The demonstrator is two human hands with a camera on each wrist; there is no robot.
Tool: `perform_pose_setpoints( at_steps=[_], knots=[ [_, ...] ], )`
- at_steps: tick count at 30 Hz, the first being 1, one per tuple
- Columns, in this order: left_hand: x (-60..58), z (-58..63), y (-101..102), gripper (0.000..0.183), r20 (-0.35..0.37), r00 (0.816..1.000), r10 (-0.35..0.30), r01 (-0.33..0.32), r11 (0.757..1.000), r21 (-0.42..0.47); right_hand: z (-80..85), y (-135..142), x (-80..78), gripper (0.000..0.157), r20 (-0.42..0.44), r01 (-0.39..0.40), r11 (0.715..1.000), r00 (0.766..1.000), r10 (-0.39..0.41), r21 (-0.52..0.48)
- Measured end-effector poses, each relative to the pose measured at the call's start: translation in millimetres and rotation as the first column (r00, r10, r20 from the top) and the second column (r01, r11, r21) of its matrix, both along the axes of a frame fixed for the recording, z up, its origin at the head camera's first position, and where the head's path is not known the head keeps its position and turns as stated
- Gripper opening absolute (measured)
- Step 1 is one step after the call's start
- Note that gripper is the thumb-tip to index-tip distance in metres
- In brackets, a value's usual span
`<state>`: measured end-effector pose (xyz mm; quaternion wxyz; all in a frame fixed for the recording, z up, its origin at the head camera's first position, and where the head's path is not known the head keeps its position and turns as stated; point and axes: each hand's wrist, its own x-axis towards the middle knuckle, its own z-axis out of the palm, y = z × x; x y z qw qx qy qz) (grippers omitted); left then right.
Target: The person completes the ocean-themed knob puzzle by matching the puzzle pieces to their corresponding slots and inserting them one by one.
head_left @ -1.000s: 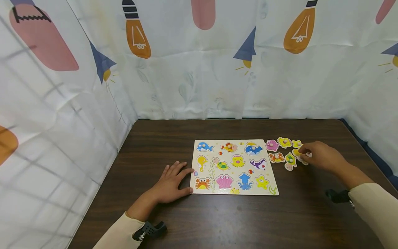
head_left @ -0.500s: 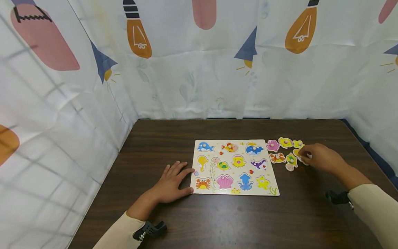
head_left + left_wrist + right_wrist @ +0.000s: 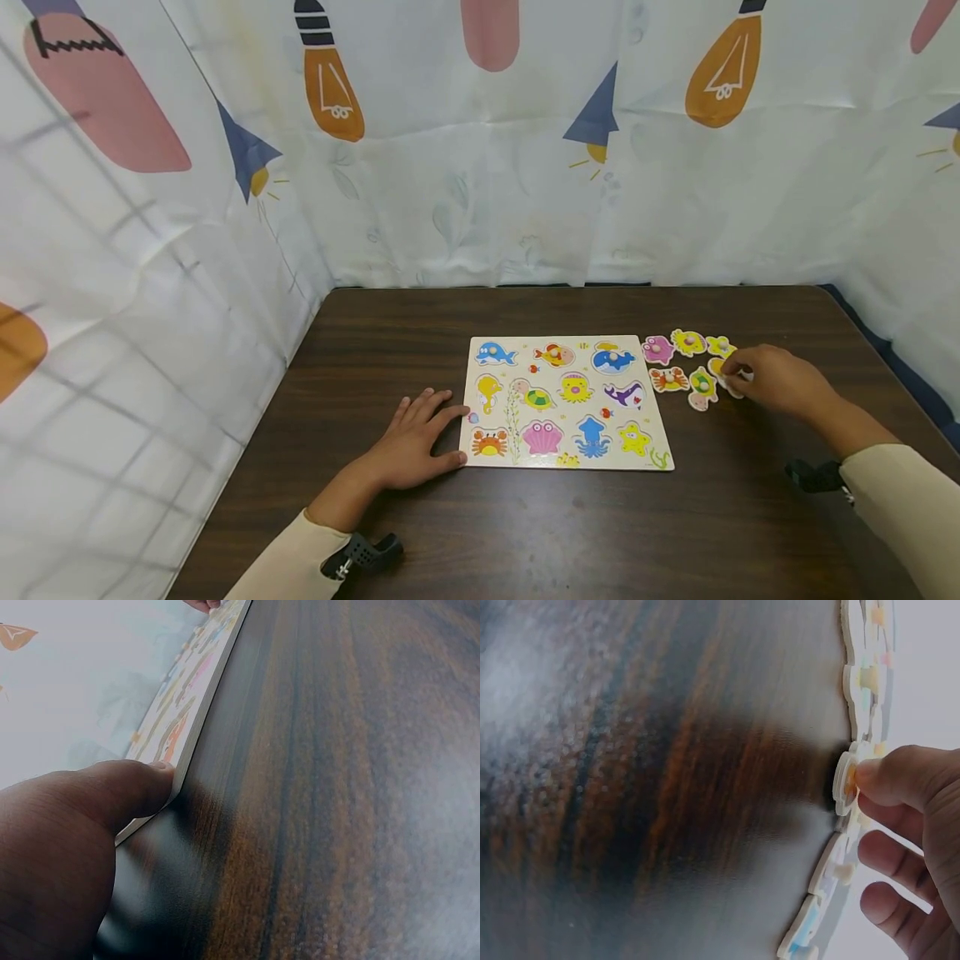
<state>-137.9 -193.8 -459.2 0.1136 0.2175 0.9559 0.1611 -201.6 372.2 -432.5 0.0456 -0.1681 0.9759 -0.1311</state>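
Note:
A wooden sea-animal puzzle board (image 3: 517,460) lies on the dark table. My left hand (image 3: 405,446) rests flat at its left edge, fingers spread; in the left wrist view the thumb (image 3: 135,787) touches the board's corner. To the right of the board, my right hand (image 3: 776,379) is over a yellow puzzle piece (image 3: 716,367), partly hidden by the fingers. In the right wrist view thumb and index finger pinch the knob of this piece (image 3: 845,784); the other fingers are loosely bent.
Around the right hand lie several loose knobbed pieces: a pink fish (image 3: 657,350), a yellow fish (image 3: 687,342), a star (image 3: 718,347), a crab (image 3: 667,380) and a turtle (image 3: 702,385). A printed white curtain (image 3: 480,208) hangs behind the table (image 3: 570,533).
Hardly anything differs: the right hand stays at the yellow piece with only a slight shift, and the left hand remains at the board's edge.

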Motion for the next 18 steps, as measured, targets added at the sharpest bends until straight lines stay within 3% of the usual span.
perform_pose_setpoints(
  at_steps=[18],
  knots=[
    [-0.2,-1.7,0,0.07,-0.003,1.0,0.002,-0.002,1.0,0.006,15.4,-28,4.4,0.011,-0.052,-0.027,1.0,0.998,0.026,-0.009]
  ],
)
